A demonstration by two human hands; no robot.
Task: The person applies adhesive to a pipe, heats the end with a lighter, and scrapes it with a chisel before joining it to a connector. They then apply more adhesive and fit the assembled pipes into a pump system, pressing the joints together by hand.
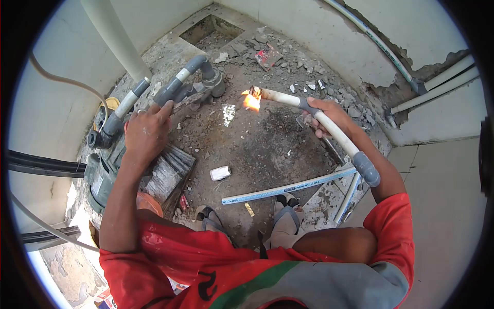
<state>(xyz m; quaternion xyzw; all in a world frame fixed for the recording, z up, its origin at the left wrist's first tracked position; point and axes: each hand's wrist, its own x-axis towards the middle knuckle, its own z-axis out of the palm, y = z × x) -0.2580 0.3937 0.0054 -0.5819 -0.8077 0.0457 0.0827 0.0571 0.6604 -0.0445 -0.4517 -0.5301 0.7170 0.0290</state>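
Note:
My right hand [329, 116] is closed around a white PVC pipe [337, 131] with grey fittings. The pipe's far end is scorched brown, and a flame [252, 99] burns there. My left hand [148, 129] is closed on a narrow grey metal tool [191, 101] that points toward the grey pipe elbow [195, 64]. I cannot make out the tool's kind. Beside that hand, grey and white pipework [125, 105] rises from a green-grey water pump [100, 177]. Below my right hand lies another metal tool with a dark handle [333, 150], partly hidden.
Rubble [309, 62] covers the floor toward the back wall, near a square pit [211, 32]. A white pipe [288, 189] lies before my feet, with a small white packet [220, 173] nearby. Pipes [437, 87] run along the right wall. A thick pipe [116, 38] stands at left.

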